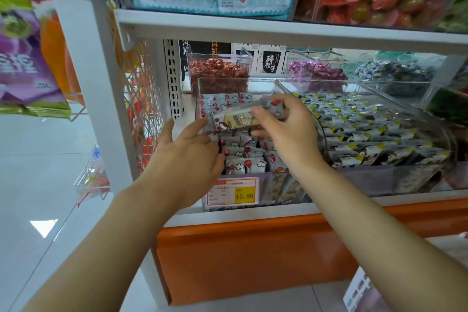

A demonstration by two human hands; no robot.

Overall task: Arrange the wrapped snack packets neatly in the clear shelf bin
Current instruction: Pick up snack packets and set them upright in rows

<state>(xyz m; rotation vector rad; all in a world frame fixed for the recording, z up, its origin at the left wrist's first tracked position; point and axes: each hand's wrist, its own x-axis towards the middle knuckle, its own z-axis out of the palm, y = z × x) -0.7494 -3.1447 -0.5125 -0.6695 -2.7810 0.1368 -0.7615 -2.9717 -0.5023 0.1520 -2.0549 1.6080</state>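
Note:
A clear shelf bin [202, 86] on the lower shelf holds several grey wrapped snack packets [240, 157] printed with red and white. My right hand [286, 132] pinches one long packet [243, 115] with a yellow label, held lengthwise just above the bin's pile. My left hand [192, 152] reaches into the bin's left front, fingers spread and fairly straight, its fingertips touching the packets in the pile and the held packet's left end. The packets under both hands are hidden.
A second clear bin [435, 119] of black, white and yellow packets stands directly right. Behind are bins of red [217, 71], purple [316, 71] and dark sweets. A price tag [231, 191] reading 15.80 hangs on the bin front. A white shelf post [101, 83] stands left.

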